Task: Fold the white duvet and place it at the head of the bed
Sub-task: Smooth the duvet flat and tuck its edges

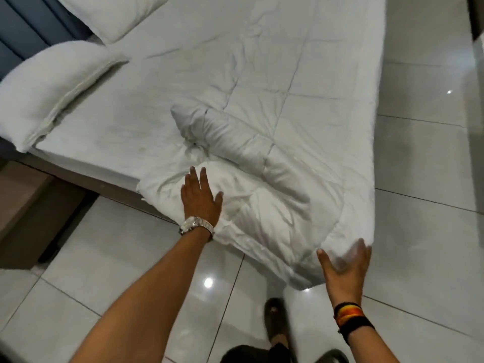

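White duvet [275, 106] spread over bed [86, 163], centre to right of frame; near edge bunched, overhangs at lower centre. No clean fold visible yet. Left hand [200, 197] flat on bunched corner, fingers straight, no grip. Right hand [344, 268] open at lower-right corner, blurred. Pillows [52, 87] upper left. Est. early stage: folding + placing left.

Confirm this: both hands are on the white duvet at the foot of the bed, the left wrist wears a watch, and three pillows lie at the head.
Not quite: the head view shows two pillows, not three. The rest stands: left hand and right hand on the white duvet, watch on the left wrist.
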Tool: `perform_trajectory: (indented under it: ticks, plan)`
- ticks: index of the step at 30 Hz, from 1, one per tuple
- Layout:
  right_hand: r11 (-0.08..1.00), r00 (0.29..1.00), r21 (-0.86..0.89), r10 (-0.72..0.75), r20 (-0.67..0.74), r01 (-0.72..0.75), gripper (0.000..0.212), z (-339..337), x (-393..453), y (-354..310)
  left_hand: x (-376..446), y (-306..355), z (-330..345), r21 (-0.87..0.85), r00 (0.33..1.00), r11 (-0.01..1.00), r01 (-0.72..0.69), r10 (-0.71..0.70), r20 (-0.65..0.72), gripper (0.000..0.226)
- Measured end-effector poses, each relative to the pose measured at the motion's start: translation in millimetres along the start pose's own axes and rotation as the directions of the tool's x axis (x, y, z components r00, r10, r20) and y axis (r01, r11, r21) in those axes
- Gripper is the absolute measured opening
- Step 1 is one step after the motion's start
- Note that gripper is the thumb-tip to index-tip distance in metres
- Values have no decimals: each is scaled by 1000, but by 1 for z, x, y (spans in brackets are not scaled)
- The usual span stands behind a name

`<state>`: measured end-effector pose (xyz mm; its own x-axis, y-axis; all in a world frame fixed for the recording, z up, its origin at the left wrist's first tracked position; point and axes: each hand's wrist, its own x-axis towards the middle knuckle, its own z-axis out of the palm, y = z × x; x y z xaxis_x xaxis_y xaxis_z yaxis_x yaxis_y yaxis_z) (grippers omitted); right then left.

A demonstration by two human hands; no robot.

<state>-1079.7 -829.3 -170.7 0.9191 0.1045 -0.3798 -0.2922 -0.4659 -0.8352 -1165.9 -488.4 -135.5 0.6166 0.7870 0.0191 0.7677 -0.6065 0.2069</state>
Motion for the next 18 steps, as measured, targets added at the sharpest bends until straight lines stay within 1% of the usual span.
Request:
perform_trajectory:
  ticks: [2,4,6,7,9,11,14,16,18]
  plan:
    - [979,987,-130,-157,28,159,101,24,-13,-18,8,-27,-6,-5,999,1000,6,-6,46,86]
    - [944,953,-148,-281,115,296,94,62,-19,-43,15,-56,-9,-44,997,999,30,-27,76,86]
    - [932,920,-127,-301,252,340,91,107,-18,-73,29,-84,-8,-92,994,993,79,-72,77,86]
    - [920,898,-149,-304,318,364,90,133,-13,-87,41,-99,-6,-104,991,989,107,-98,91,87]
    - [849,848,-268,-321,422,455,90,188,-1,-108,71,-129,-1,-112,984,983,142,-129,121,89]
    - [751,826,-406,-322,463,520,94,238,17,-122,108,-155,8,-126,980,980,153,-135,144,96]
    - [642,859,-585,-263,438,495,101,299,46,-121,162,-186,29,-145,970,980,134,-100,222,112]
    - [591,888,-672,-201,414,447,103,321,56,-113,182,-196,38,-141,957,981,130,-87,276,127]
    - [549,904,-723,-177,389,419,102,334,61,-103,196,-199,45,-206,932,966,157,-76,353,136]
